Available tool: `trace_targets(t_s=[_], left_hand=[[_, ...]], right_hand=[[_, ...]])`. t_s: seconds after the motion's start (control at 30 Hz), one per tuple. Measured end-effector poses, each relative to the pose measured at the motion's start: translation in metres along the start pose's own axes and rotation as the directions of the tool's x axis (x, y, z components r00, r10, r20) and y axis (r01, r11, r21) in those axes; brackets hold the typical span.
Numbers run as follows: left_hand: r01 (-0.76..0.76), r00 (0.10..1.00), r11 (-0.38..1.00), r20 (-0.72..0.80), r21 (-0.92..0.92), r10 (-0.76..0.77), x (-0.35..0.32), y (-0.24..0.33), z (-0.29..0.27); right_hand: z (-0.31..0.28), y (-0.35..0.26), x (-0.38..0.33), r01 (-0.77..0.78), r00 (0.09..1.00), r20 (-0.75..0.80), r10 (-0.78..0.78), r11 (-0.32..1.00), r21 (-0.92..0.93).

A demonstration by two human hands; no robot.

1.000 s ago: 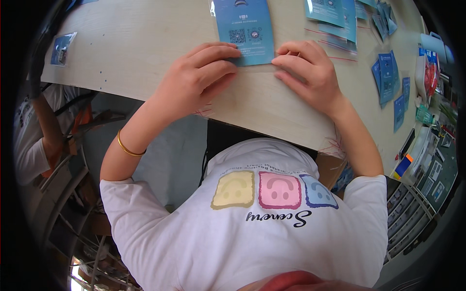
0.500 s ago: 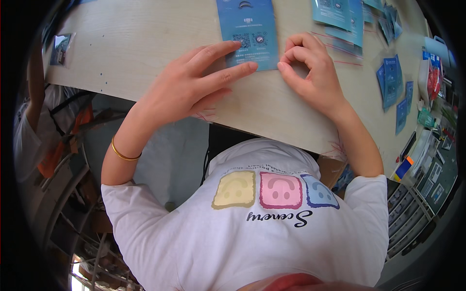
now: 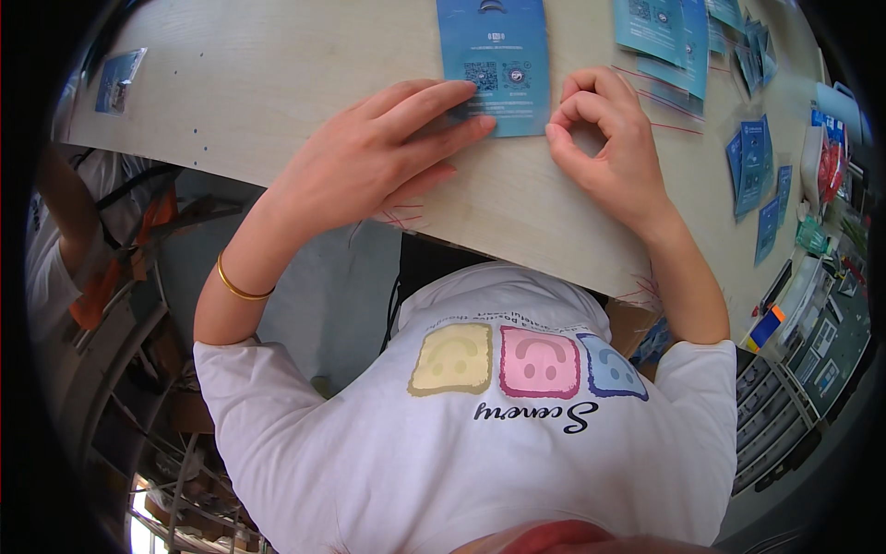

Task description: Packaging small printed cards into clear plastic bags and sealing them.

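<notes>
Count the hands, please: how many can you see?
2: the left hand over the lower left of the blue packet, and the right hand by its lower right corner. Another person's arm shows far left; that person's hands may be hidden.

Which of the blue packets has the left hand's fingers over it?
The blue packet at top centre: the left hand covers its lower-left corner. The small packet at far left and the packet groups on the right lie away from that hand.

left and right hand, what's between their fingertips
In the head view, the near end of the blue packet lies between the left hand's and right hand's fingertips.
</notes>
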State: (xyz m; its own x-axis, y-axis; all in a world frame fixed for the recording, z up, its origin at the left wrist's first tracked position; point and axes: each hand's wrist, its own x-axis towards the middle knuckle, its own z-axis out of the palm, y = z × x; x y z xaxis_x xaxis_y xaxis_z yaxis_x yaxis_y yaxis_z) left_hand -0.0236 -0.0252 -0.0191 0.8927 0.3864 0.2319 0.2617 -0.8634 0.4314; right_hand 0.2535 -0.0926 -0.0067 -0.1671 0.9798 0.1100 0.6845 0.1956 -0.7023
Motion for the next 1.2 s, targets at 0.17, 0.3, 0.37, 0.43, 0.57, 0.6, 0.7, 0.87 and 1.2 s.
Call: trace_targets(t_s=[0.17,0.3,0.37,0.43,0.57,0.6,0.7,0.87,1.2], left_hand=[[-0.017,1.000,1.000,0.005,0.001,0.017,0.002,0.000,-0.001],[-0.047,0.999,0.999,-0.006,0.004,0.047,0.004,-0.003,-0.001],[-0.043,0.999,0.999,-0.001,0.014,0.043,0.003,-0.002,0.000],[-0.048,0.999,0.999,0.000,0.014,0.048,0.005,-0.002,-0.001],[-0.058,0.998,0.998,0.035,0.031,0.056,0.007,-0.001,-0.006],[-0.069,0.997,0.998,0.032,0.005,0.069,0.006,-0.003,-0.008],[-0.095,0.995,0.995,0.035,-0.030,0.096,-0.003,-0.008,-0.013],[-0.136,0.991,0.990,0.006,-0.027,0.136,0.016,0.000,-0.018],[-0.192,0.959,0.981,-0.216,-0.027,0.182,0.129,-0.016,-0.001]], right_hand=[[-0.001,-0.003,0.002,0.055,0.998,0.011,-0.055,0.997,-0.062],[0.002,0.005,-0.001,-0.004,0.999,-0.043,-0.005,0.983,-0.186],[-0.006,0.005,-0.003,-0.177,0.983,-0.072,0.168,0.974,-0.141],[-0.007,0.004,-0.008,-0.155,0.980,-0.148,0.136,0.980,-0.125],[0.003,-0.006,-0.017,0.256,0.959,-0.002,-0.285,0.867,-0.426],[0.007,0.002,-0.019,0.253,0.962,0.017,-0.274,0.863,-0.438],[-0.004,0.011,-0.017,0.297,0.945,0.008,-0.326,0.851,-0.433],[0.008,-0.007,0.005,0.031,0.991,-0.127,-0.034,0.999,-0.031],[-0.162,0.047,-0.066,-0.237,0.842,-0.393,0.370,0.907,0.348]])
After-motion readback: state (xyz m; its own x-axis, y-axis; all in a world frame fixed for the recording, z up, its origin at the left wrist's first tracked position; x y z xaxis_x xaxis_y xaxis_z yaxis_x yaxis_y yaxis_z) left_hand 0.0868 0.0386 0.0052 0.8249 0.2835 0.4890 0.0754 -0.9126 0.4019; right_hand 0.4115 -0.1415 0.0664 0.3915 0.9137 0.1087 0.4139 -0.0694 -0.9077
